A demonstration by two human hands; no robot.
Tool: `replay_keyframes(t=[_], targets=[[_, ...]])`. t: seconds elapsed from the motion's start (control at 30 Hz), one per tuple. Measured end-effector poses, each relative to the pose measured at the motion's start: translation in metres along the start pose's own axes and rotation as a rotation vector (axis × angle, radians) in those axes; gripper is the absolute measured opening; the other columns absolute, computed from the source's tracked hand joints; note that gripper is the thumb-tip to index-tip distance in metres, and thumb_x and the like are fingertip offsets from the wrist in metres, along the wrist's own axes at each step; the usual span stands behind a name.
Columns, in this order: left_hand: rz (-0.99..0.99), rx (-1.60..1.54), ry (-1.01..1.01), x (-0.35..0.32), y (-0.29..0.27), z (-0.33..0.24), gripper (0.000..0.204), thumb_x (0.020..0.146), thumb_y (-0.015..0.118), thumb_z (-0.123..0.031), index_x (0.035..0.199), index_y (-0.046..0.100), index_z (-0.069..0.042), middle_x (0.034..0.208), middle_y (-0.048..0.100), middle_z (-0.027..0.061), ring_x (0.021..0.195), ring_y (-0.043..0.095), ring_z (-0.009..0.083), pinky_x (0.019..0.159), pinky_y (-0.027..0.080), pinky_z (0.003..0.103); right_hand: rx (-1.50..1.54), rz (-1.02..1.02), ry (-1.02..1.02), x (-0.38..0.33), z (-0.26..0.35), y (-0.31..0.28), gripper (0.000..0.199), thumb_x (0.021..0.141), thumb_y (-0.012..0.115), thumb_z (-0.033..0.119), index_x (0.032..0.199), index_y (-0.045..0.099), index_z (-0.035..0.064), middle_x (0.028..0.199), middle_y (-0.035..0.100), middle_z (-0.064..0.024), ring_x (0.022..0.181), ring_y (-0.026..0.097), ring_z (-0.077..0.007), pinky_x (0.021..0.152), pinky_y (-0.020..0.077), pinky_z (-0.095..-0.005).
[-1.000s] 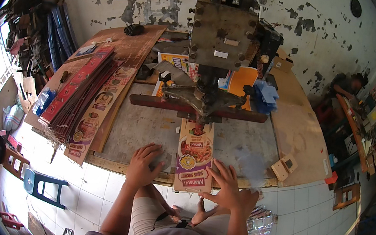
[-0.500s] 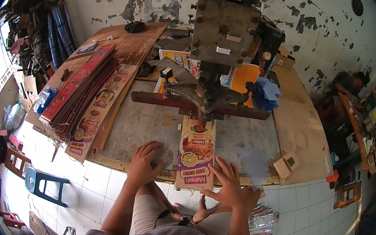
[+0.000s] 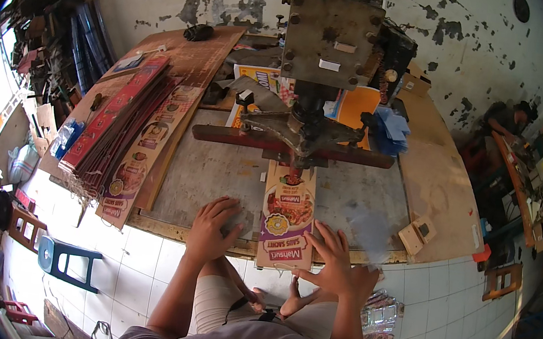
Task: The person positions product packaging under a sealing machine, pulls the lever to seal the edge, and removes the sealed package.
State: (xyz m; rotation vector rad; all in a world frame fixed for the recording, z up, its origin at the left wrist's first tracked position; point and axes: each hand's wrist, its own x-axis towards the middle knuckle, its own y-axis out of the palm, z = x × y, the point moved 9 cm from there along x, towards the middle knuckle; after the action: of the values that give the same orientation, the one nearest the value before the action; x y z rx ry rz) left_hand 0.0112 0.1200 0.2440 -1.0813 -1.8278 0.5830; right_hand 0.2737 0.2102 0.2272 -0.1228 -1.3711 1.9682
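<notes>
Almost nothing has moved. The printed cardboard strip (image 3: 286, 231) pokes past the front edge of the table (image 3: 218, 163), under the press (image 3: 304, 125). The right hand (image 3: 339, 264), fingers spread, touches its side; the left hand (image 3: 211, 231) rests empty, fingers apart. Work seems paused.

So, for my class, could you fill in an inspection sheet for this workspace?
Surface: grey panel, stained and worn.
Job's things: printed strip, far end under the press.
Clutter: stacked red strips at left, blue sheets at right, wooden block near the right front edge.
Grip: left hand open, left of the strip; right hand spread at the strip's right edge.
Cables: apparently a dark cord on the floor, lower left.
Surroundings: peeling wall behind, blue stool at left, person at another bench, right.
</notes>
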Motion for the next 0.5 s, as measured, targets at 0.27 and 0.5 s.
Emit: replay_keyframes(t=[0.27,0.5], targets=[[-0.013,-0.033,-0.022,0.003,0.0,0.003,0.035,0.087,0.075,-0.019,0.119,0.071,-0.008,0.134,0.066,0.0086,0.133,0.056,0.0301,0.111,0.043,0.046,0.015,-0.008,-0.009,0.002,0.003,-0.005,0.089,0.071,0.087,0.056,0.143,0.06,0.011,0.16,0.041,-0.014,0.148,0.039,-0.0319,0.123,0.0225,-0.0589],[-0.031,-0.061,-0.027,0.001,0.003,0.009,0.032,0.088,0.074,-0.016,0.119,0.072,-0.008,0.129,0.069,0.0101,0.129,0.06,0.0304,0.109,0.045,0.045,0.037,-0.001,-0.03,-0.002,-0.003,0.003,0.09,0.072,0.087,0.055,0.145,0.059,0.0105,0.161,0.039,-0.0144,0.15,0.036,-0.0339,0.122,0.0205,-0.062]])
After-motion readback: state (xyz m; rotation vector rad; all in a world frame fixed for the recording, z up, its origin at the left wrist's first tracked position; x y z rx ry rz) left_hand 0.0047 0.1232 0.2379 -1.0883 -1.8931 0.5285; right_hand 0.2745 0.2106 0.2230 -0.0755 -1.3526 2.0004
